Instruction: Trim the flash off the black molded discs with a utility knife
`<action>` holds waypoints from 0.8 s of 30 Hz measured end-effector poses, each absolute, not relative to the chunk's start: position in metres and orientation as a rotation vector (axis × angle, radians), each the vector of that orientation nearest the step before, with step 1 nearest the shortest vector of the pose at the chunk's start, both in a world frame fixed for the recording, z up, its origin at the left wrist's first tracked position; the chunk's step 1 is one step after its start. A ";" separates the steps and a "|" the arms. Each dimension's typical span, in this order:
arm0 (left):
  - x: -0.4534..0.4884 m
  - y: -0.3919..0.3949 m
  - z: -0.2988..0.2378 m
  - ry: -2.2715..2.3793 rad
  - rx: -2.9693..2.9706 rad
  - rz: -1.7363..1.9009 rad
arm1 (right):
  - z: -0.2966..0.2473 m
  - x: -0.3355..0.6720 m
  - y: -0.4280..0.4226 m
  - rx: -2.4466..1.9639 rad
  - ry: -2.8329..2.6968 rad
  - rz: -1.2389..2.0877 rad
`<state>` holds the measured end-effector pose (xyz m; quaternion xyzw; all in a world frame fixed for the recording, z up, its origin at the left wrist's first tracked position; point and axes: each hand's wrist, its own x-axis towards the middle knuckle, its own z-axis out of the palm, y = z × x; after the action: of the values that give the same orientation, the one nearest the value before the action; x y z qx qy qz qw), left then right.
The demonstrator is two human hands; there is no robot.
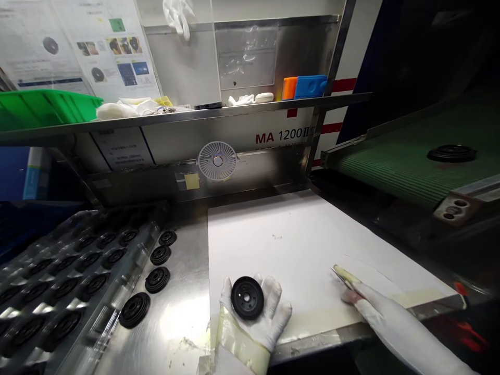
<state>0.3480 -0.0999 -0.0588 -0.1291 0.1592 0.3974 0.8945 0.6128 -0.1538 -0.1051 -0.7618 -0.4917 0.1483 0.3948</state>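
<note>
In a white glove with a yellowish cuff, my left hand (pixel 258 317) is turned palm up near the front edge of the white sheet. It holds a black ribbed wheel-like disc (pixel 247 298) with a centre hole, face towards me, between thumb and fingers. My right hand (pixel 357 297), gloved and blurred by motion, is over the right part of the sheet, apart from the disc. Its fingers close on a thin pointed metal tool (pixel 340 276) that points up and left; its exact kind is unclear. Several similar black discs (pixel 157 279) lie in a row on the metal table at left.
Clear plastic trays (pixel 89 307) filled with black discs cover the far left. A white sheet (pixel 281 245) lies on the metal table. At right, a green conveyor belt (pixel 394 156) carries one disc. Above are a shelf (pixel 250 108), a green bin (pixel 47 110) and a small fan (pixel 217 161).
</note>
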 end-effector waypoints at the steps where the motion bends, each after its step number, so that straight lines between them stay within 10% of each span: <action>1: 0.348 -0.100 -0.059 0.316 -0.278 0.815 | -0.105 0.611 -0.155 -1.909 -1.236 0.516; 6: 0.345 -0.099 -0.060 0.301 -0.307 0.814 | -0.098 0.592 -0.155 -1.769 -1.071 1.044; 24: 0.329 -0.121 -0.054 0.414 0.145 0.729 | -0.010 0.543 -0.145 -1.151 -1.068 1.313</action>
<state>0.3289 -0.1214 -0.0541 0.0703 0.2006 0.3538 0.9108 0.5430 -0.1449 -0.0096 -0.4802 -0.4455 0.5476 0.5207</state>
